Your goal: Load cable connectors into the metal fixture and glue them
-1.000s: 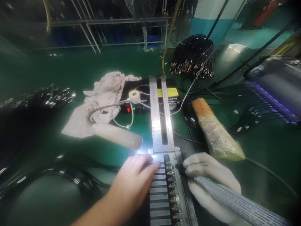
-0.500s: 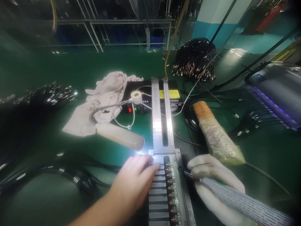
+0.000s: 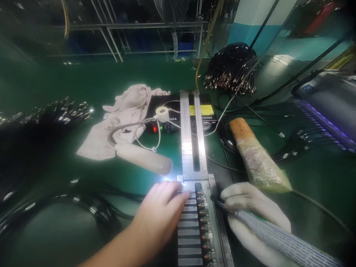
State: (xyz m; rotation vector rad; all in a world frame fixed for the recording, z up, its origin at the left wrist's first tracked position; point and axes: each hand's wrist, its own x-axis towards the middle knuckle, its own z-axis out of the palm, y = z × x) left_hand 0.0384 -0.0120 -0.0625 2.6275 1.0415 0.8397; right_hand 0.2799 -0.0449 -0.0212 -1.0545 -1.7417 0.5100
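A long slotted metal jig [image 3: 189, 233] runs toward me, with a row of small wired connectors [image 3: 204, 224] along its right side. My bare left hand [image 3: 162, 205] is closed at the jig's far left edge, fingers bent over it and thumb on top. Whatever lies under those fingertips is hidden. My right hand [image 3: 256, 215], in a white glove, wraps around a pen-shaped tool [image 3: 275, 231] with a black nose and a dashed grey-white sleeve. Its nose points left at the jig's right rail; I cannot tell whether it touches.
A lit white lamp [image 3: 144, 158] on a flexible neck hangs left of the jig. Behind are a black control box [image 3: 155, 105] and white cloth gloves [image 3: 128, 107]. A plastic-wrapped wooden block [image 3: 258, 159] lies right. Cable bundles [image 3: 230, 68] surround the green table.
The view has shifted very slightly. Both hands stay in nearly the same place, the left on the jig and the right around the tool.
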